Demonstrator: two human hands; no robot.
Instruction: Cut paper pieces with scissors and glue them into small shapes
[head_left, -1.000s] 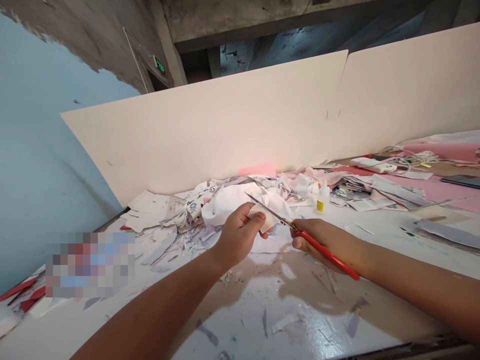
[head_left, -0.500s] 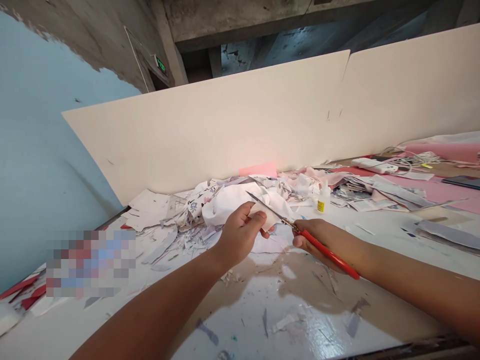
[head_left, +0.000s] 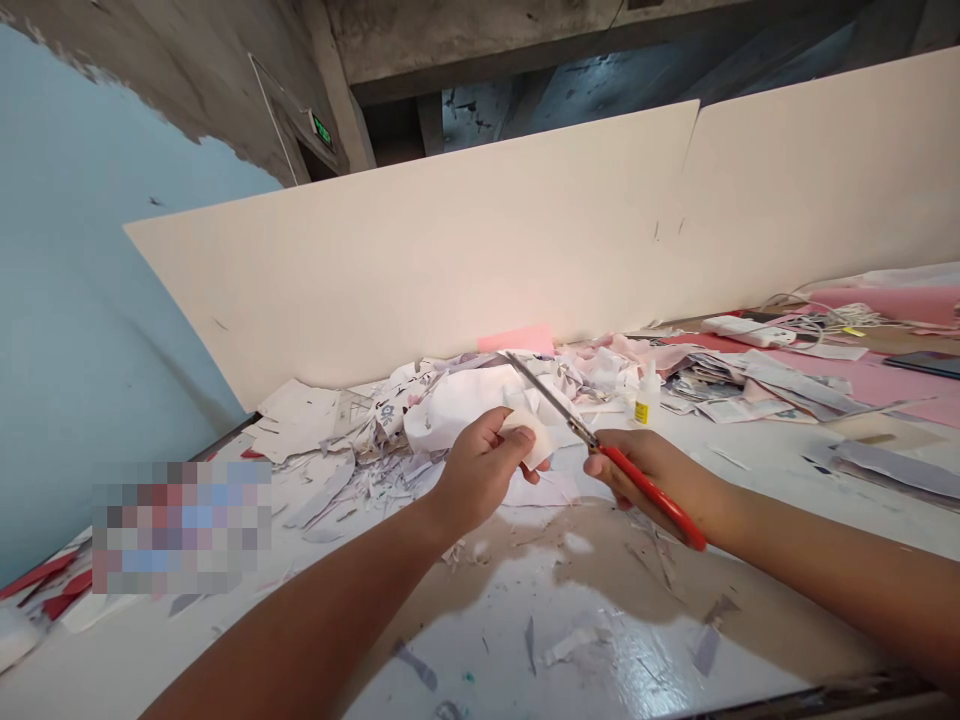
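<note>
Between thumb and fingers, my left hand (head_left: 487, 460) pinches a small cream piece of paper (head_left: 534, 443) above the middle of the table. My right hand (head_left: 649, 475) grips a pair of scissors (head_left: 645, 495) by its red handles. The blades point up and to the left, look closed together, and stand just to the right of the paper, apart from it. Behind both hands lies a heap of crumpled white paper (head_left: 454, 400). The lower fingers of my left hand are partly hidden behind the paper.
Scraps cover much of the white table (head_left: 525, 640). A small glue bottle with a yellow label (head_left: 643, 405) stands behind my right hand. Farther right are a white power strip (head_left: 750, 331), cables and a phone (head_left: 926, 364). A cream board (head_left: 450, 260) borders the back.
The scissors have moved off the paper, with their tip swinging up and slightly right. My left hand stays nearly in place, and the paper has tilted slightly.
</note>
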